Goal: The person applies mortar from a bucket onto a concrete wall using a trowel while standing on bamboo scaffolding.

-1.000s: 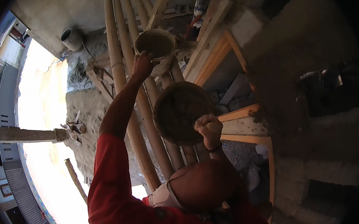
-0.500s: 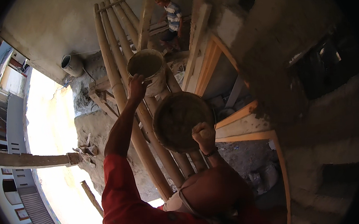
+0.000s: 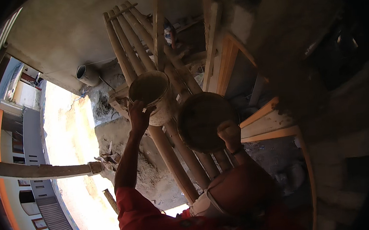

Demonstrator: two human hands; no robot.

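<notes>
My left hand (image 3: 139, 117) grips the near-left rim of a mortar-smeared bucket (image 3: 160, 110), which stands tilted on a platform of bamboo poles (image 3: 170, 156). The bucket's inside is in shadow. To its right, a wide, dark round basin (image 3: 197, 110) rests on the same poles. My right hand (image 3: 229, 134) is a closed fist over the basin's near-right rim. What it holds, if anything, is hidden.
Upright timbers (image 3: 210, 49) and an orange-edged wooden frame (image 3: 271, 133) stand to the right. Another bucket (image 3: 88, 75) lies tipped by the far wall. A co-worker (image 3: 169, 32) is partly behind a post. A beam (image 3: 43, 169) juts in at left.
The bucket has come nearer to me along the poles, with my left hand on its rim. The view has shifted. The co-worker is now mostly hidden by the post.
</notes>
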